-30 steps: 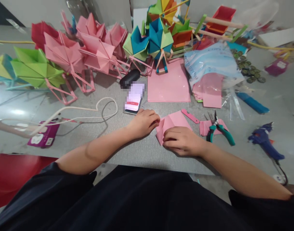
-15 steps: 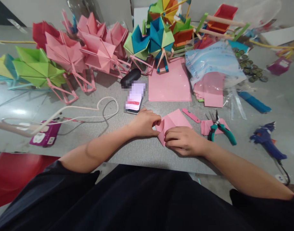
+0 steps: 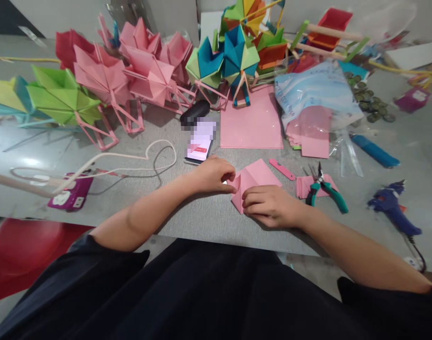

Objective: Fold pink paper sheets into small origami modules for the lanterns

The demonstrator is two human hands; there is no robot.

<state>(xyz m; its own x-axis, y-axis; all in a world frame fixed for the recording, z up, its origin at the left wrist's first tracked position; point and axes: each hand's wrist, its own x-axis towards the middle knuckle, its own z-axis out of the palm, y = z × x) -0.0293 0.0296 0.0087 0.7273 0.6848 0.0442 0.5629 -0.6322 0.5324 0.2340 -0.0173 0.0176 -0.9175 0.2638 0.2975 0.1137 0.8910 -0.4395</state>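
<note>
A partly folded piece of pink paper lies on the grey table between my hands. My left hand grips its left edge, thumb and fingers curled together. My right hand presses on the paper's lower part with its fingers bent, and the palm hides some of the sheet. Just behind the paper is a pink cutter. Teal-handled pliers rest on small folded pink papers to the right. A lit phone lies beyond my left hand.
Folded paper models line the back. Flat pink sheets lie behind the paper, beside a plastic bag. A blue glue gun is at the right, a purple power strip with cables at the left.
The view has shifted slightly, so things on the left appear a little farther right. Both hands stay on the pink paper in nearly the same pose.
</note>
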